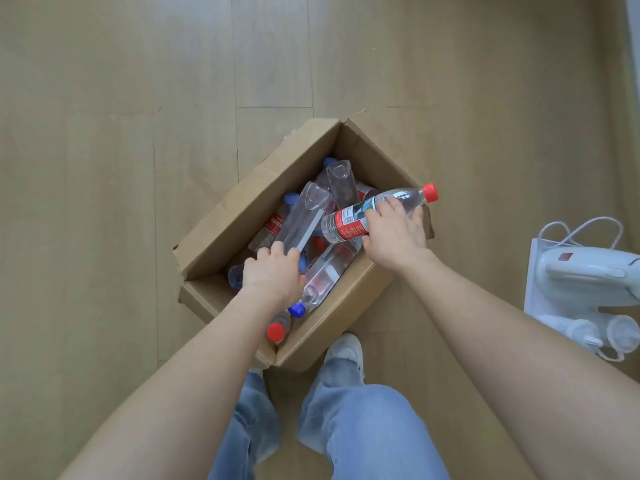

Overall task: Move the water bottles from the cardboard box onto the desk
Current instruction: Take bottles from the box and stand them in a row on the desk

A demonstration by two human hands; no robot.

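Observation:
An open cardboard box (242, 216) stands on the wooden floor below me, with several clear plastic water bottles lying jumbled inside. My left hand (273, 275) is closed around the lower end of a tall square clear bottle (304, 216), which tilts up and away from me. My right hand (394, 233) grips a round bottle with a red cap and a red label (349, 221), held sideways over the box's right wall. Other bottles with blue caps (297, 309) and a red cap (275, 331) lie beneath my hands. No desk is in view.
My feet and jeans (346, 410) are just in front of the box. A white paper bag (540, 271) holding a white appliance and small bottles stands on the floor at the right. Wooden floor surrounds the box.

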